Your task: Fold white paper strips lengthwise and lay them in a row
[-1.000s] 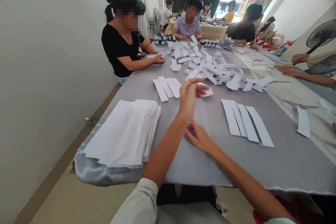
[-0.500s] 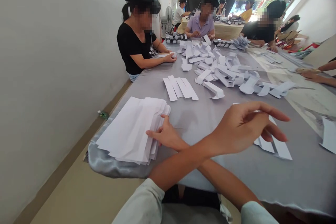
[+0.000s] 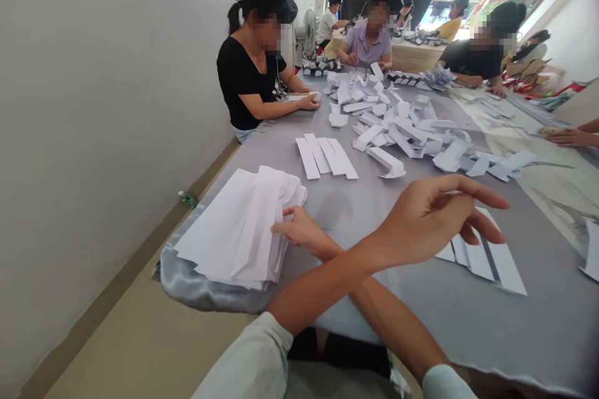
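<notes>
Along the near edge of a long table covered in grey satin (image 3: 468, 330), the person's forearms cross, left over right. The right hand (image 3: 299, 229) lies at the left of the table, its fingers (image 3: 287, 212) loosely bent with their tips against the right edge of a loose stack of white paper strips (image 3: 238, 230), with no clear pinch on it. The left hand (image 3: 428, 218) is off to the right, open, its fingers (image 3: 482, 196) spread and gently curved above a row of flat paper strips (image 3: 486, 259), partly hiding them. Farther up the table, just beyond the stack, lies a second row of flat strips (image 3: 326, 158), and past that a heap of folded paper strips (image 3: 397, 124) spreads across the middle. A co-worker in a black top (image 3: 248, 75) sits at the far left side holding a strip, and another person's hand (image 3: 573, 137) reaches in at the right edge
</notes>
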`<state>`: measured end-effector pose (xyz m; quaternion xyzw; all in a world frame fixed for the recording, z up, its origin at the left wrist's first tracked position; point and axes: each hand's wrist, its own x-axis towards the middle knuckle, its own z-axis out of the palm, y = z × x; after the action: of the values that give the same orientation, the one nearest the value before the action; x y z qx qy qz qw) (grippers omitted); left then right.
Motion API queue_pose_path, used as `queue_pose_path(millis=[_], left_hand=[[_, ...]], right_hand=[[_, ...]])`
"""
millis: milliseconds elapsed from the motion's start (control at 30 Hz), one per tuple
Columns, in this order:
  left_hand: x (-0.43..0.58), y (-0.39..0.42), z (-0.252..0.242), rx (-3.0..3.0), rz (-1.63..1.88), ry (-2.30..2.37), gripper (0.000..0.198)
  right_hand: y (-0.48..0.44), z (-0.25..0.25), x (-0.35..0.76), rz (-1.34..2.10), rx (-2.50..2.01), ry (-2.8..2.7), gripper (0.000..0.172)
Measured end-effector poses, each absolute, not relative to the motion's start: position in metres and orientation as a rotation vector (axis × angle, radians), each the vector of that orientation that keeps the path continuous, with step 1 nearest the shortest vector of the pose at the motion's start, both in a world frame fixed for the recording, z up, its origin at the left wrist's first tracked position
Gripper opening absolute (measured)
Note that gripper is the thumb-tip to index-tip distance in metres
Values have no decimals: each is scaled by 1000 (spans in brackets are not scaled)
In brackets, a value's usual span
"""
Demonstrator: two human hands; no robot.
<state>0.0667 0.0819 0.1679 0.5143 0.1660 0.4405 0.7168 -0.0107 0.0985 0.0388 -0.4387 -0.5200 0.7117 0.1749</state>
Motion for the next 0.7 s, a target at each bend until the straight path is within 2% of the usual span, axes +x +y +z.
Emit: queue_pose_path(millis=[100,167,333,400,600,700], left_hand=[[69,83,168,1130,972,371,26],[70,84,166,1116,976,361,25],[74,86,162,1112,989,327,24],[75,86,160,1121,983,326,24],[77,85,159,1162,959,381,25],[73,85,160,1197,987,379,25]], right_hand=[[102,40,-8,1976,-1142,-1539,27],[103,43,-5,1934,-1085,-1621,23],[94,41,-8,1555,-1261,-1912,52],[88,38,-11,1466,-1274,-1990,55],[94,45,-9,1636,-1095,-1937,22],[109,53,3,1633,-948,-1804,17]])
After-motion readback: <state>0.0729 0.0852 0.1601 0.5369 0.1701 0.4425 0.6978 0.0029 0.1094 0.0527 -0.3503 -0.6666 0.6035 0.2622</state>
